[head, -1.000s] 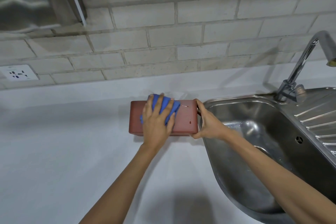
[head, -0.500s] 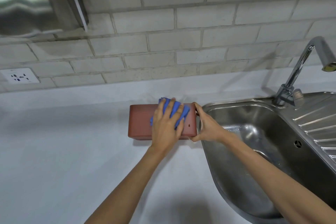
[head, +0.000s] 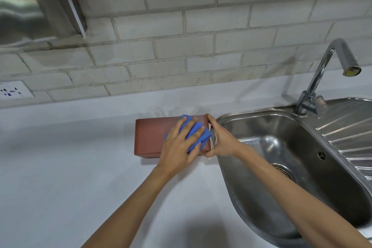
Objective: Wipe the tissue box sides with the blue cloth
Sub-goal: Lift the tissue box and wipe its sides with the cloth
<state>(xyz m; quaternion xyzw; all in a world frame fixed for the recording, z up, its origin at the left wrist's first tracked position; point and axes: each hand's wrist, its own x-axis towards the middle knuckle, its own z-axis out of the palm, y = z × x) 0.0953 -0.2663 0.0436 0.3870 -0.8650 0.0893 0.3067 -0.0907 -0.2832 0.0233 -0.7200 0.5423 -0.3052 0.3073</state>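
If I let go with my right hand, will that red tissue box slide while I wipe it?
Probably: the tissue box sits on a smooth white counter, and the right hand braces its end. Its low, wide shape makes tipping unlikely.

White counter [head: 70,167], tissue box [head: 151,137] on it

Both forearms are bare up to the frame edge, with no sleeve showing. The left hand [head: 179,147] and right hand [head: 222,141] wear no gloves. No rings or watch show.
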